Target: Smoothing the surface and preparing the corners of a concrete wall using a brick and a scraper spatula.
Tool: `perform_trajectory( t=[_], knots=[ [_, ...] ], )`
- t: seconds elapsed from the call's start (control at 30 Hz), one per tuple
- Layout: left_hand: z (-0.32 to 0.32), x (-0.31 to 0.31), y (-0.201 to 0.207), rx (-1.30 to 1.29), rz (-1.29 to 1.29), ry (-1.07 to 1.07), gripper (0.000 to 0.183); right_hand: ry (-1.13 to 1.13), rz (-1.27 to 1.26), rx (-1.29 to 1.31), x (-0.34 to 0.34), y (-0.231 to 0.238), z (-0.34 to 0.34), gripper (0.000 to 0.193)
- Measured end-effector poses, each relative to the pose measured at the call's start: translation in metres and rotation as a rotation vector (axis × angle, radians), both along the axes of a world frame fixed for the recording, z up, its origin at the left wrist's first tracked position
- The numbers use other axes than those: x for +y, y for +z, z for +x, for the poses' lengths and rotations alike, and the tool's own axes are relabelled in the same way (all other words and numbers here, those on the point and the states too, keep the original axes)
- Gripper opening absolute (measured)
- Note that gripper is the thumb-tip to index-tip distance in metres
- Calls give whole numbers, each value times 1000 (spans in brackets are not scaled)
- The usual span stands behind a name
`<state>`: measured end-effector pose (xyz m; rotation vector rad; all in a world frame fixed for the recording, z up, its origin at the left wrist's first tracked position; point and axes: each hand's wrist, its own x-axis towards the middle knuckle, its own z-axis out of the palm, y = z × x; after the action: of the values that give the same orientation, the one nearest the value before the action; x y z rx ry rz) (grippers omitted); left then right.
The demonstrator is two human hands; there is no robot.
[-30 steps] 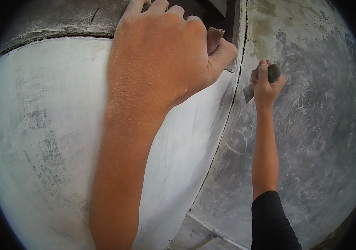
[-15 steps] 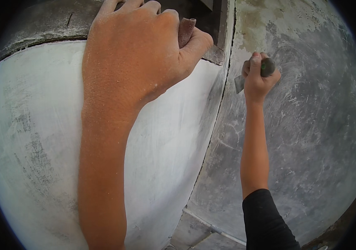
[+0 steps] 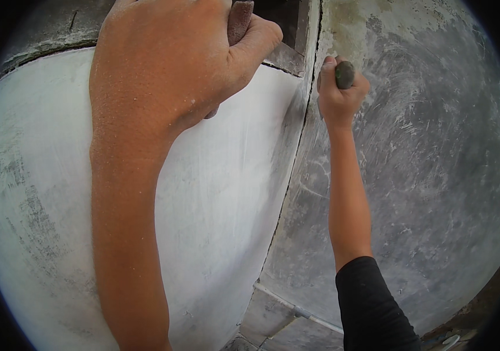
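Note:
My left hand [image 3: 165,55] looms large at the upper left, its back toward me and its far fingers cut off by the top edge. A rough reddish-brown, stick-like piece [image 3: 240,23] is clasped between thumb and fingers; its kind I cannot make out. This hand is in front of the whitened wall [image 3: 220,175]. Farther right, my right hand [image 3: 341,93] is closed around the dark round-ended handle of a putty knife [image 3: 345,75], beside the bare grey wall [image 3: 431,158]. The knife's blade is hidden behind the hand now.
A dark cracked seam [image 3: 288,202] divides the white and grey surfaces. Past my left hand lies a dark framed opening [image 3: 273,26]. A pale pipe [image 3: 296,310] runs along the bottom. Weathered grey concrete [image 3: 45,29] borders the white surface at upper left.
Both hands have shifted left and slightly upward in the picture, each keeping its grip. The putty knife's blade, visible earlier, is now out of sight.

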<state>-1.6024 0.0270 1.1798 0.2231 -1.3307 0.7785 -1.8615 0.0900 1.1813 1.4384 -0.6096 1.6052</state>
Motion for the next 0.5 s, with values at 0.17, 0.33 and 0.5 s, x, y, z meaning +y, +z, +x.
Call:
perform_trajectory(
  t=[0.17,0.33,0.5],
  knots=[
    [3,-3,2,7,1,6,34,-119,-3,-5,3,-5,1,40],
    [4,0,2,5,-5,-93,34,-155,25,-48,4,-6,-22,41],
    [6,0,3,-7,-19,-154,33,-110,16,-89,1,-16,-34,42]
  ],
)
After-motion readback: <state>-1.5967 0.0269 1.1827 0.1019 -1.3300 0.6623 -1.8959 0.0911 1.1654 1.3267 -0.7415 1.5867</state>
